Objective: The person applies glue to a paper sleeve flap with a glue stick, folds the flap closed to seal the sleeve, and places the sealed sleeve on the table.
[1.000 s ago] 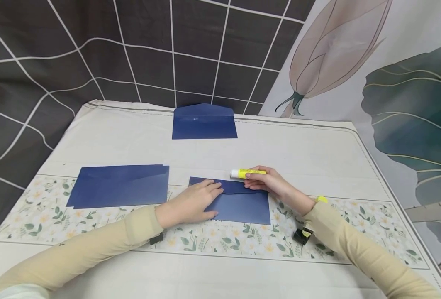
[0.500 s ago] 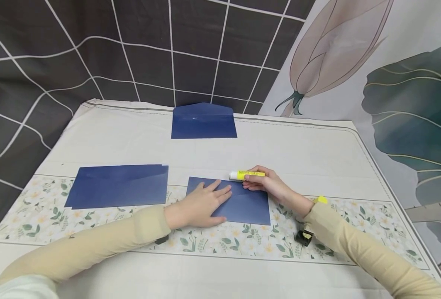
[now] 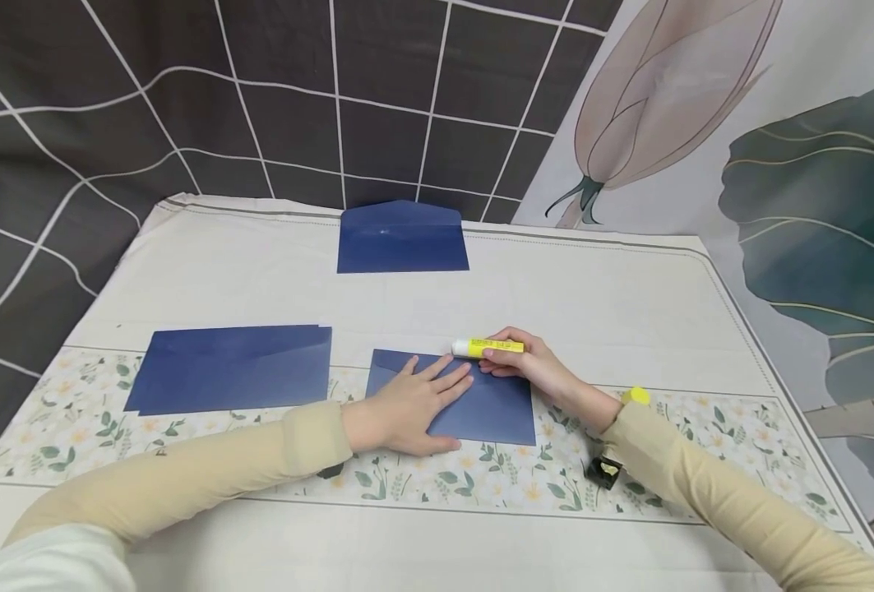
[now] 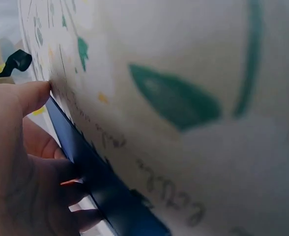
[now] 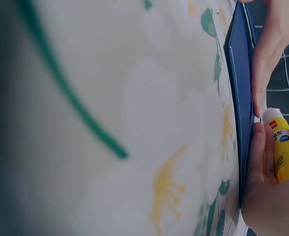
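Note:
A dark blue envelope (image 3: pixel 492 411) lies in front of me on the floral band, its flap side up and the flap folded down. My left hand (image 3: pixel 416 407) rests on its left part with the fingers spread and straight. My right hand (image 3: pixel 536 366) holds a yellow glue stick (image 3: pixel 473 348) with a white end pointing left, across the envelope's far edge. In the right wrist view the glue stick (image 5: pixel 284 150) sits against the fingers, while the lower fingers lie along the envelope (image 5: pixel 242 88). The left wrist view shows the left fingers over the envelope's edge (image 4: pixel 93 162).
More blue envelopes (image 3: pixel 233 370) lie stacked slightly askew on the left. Another envelope (image 3: pixel 403 247) with its flap raised lies at the far edge of the table. A yellow cap (image 3: pixel 636 395) stands beside the right wrist. A dark checked curtain (image 3: pixel 385 140) hangs behind the table.
My left hand has slid right along the envelope and its fingers have spread. The flap's edge, plain earlier, now lies flatter. My right hand with the glue stick has hardly moved.

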Tool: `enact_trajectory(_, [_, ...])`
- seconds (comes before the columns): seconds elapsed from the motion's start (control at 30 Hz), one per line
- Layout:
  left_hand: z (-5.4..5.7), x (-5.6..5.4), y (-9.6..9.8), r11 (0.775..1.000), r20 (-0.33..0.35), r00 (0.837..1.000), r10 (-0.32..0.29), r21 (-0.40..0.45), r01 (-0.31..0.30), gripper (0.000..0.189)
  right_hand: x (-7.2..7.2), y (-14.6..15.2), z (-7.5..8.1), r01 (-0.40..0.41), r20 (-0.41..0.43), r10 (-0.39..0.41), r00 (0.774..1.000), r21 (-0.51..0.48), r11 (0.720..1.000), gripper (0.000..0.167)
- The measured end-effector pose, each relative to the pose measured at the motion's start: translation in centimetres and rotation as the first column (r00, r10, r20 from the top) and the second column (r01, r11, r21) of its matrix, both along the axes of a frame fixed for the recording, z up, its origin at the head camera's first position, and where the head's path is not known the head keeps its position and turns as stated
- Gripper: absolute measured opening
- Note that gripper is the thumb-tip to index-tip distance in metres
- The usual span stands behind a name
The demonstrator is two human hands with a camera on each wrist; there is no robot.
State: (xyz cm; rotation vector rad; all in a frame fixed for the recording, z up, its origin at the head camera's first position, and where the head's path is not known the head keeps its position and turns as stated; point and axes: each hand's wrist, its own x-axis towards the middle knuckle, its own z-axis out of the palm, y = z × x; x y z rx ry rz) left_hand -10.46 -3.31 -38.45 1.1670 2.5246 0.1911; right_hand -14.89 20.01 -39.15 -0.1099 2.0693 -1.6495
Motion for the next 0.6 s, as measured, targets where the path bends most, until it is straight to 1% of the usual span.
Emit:
enact_trajectory(0.1, [-0.2, 0.0, -0.3, 1.0, 0.029, 1.0, 0.003, 0.007, -0.003, 0.087, 0.1, 0.0, -0.1, -0.007, -0.011, 0.007, 1.0, -0.005, 1.0, 0.035])
enact_trajectory(0.2, [-0.3, 0.1, -1.1, 1.0, 0.059, 0.998, 0.013, 0.002, -0.013, 0.09, 0.2, -0.1, -0.1, -0.012, -0.018, 0.012, 1.0, -0.009, 1.0, 0.036])
enact_trajectory(0.33, [-0.1, 0.2, -2.2, 0.999, 0.087, 0.995, 0.038, 0.013, -0.039, 0.091, 0.2, -0.1, -0.1, -0.013, -0.025, 0.012, 1.0, -0.014, 1.0, 0.036])
enact_trajectory(0.6, [0.2, 0.4, -4.5, 0.995, 0.104, 0.99, 0.09, 0.026, -0.093, 0.092, 0.2, 0.2, -0.1, -0.003, -0.004, 0.003, 1.0, -0.042, 0.999, 0.033])
